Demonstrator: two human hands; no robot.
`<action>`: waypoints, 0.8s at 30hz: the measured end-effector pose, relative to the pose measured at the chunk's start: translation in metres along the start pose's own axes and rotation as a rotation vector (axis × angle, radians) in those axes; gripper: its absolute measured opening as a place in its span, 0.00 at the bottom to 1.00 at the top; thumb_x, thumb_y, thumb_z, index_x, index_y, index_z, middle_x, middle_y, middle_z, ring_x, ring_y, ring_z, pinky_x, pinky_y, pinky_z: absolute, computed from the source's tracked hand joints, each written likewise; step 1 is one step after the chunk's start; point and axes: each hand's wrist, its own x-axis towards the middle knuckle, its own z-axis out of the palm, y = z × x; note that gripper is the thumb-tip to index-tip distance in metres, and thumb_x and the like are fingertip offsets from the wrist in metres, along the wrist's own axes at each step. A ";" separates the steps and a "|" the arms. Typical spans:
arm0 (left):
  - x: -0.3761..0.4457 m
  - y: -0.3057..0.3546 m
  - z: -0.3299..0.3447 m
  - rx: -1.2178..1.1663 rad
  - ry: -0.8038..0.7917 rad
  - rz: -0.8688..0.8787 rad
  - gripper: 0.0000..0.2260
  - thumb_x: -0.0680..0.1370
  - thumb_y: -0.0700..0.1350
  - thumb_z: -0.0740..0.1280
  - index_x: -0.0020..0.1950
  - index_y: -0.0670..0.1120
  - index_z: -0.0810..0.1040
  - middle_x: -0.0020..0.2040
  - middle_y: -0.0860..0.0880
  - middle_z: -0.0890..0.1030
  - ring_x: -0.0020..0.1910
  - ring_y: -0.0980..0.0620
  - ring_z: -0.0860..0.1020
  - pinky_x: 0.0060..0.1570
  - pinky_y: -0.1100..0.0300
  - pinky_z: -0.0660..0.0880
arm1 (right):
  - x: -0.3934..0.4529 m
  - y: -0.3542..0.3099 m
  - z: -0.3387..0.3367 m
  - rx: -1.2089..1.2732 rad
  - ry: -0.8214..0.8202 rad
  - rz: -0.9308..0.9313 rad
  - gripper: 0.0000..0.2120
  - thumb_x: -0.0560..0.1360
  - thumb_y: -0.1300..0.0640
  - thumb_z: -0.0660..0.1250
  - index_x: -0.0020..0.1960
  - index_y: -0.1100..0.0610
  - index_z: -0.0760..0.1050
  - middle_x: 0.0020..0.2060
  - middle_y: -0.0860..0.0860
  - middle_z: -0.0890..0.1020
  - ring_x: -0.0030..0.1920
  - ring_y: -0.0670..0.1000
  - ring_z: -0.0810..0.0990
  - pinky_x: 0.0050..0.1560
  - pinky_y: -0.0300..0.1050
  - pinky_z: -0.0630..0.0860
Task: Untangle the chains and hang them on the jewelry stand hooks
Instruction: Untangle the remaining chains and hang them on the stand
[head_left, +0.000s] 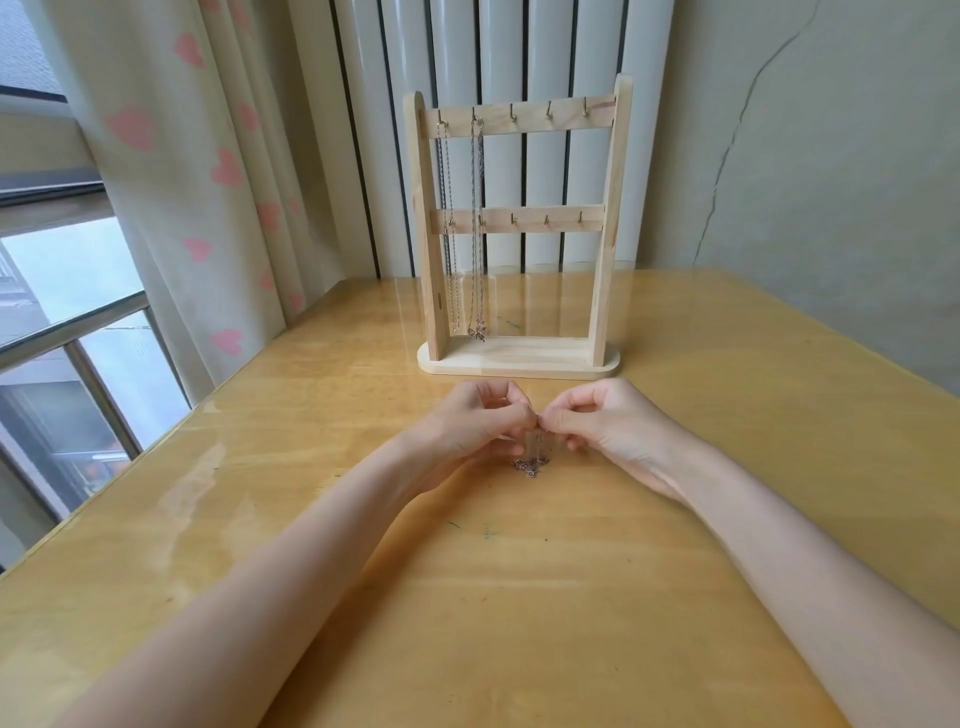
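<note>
I have both hands up close together just above the worktop (519, 597): my left hand (475, 423) and right hand (602, 423) each have thumb and forefinger pinched shut on the top of a thin chain (535, 452), the other fingers loosely curled. The pinch points almost touch. From them the chain drops straight down, and its lower end lies bunched in a small heap on the worktop right below my fingertips. I judge this the untangling step for a third chain; whether a knot remains in the heap is too fine to tell. Beyond my hands, straight ahead, stands the stand (519, 358), with two chains (475, 223) already hung from the two leftmost top hooks. The next hook (512, 120) along is free. Next I would need to draw my hands apart to open the loop, then lift it forward and up onto that hook.
</note>
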 end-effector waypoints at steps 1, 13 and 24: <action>0.000 0.000 0.001 0.020 0.005 0.011 0.09 0.74 0.34 0.64 0.36 0.44 0.72 0.30 0.51 0.73 0.30 0.57 0.74 0.35 0.68 0.75 | 0.000 -0.001 0.000 -0.032 0.005 -0.016 0.05 0.70 0.63 0.69 0.36 0.59 0.78 0.32 0.50 0.77 0.31 0.45 0.70 0.34 0.32 0.70; 0.000 0.008 0.007 0.205 -0.072 0.053 0.06 0.73 0.33 0.65 0.40 0.42 0.70 0.36 0.44 0.75 0.34 0.52 0.73 0.37 0.66 0.74 | 0.001 -0.002 0.005 -0.023 0.071 -0.035 0.06 0.68 0.62 0.67 0.32 0.58 0.74 0.29 0.51 0.73 0.32 0.47 0.68 0.37 0.39 0.66; 0.001 0.007 0.003 0.491 0.014 0.211 0.09 0.70 0.32 0.66 0.36 0.46 0.75 0.32 0.47 0.78 0.32 0.51 0.75 0.35 0.58 0.75 | -0.002 -0.003 0.004 -0.153 -0.017 0.008 0.06 0.68 0.64 0.65 0.32 0.60 0.74 0.28 0.51 0.72 0.29 0.46 0.68 0.34 0.37 0.66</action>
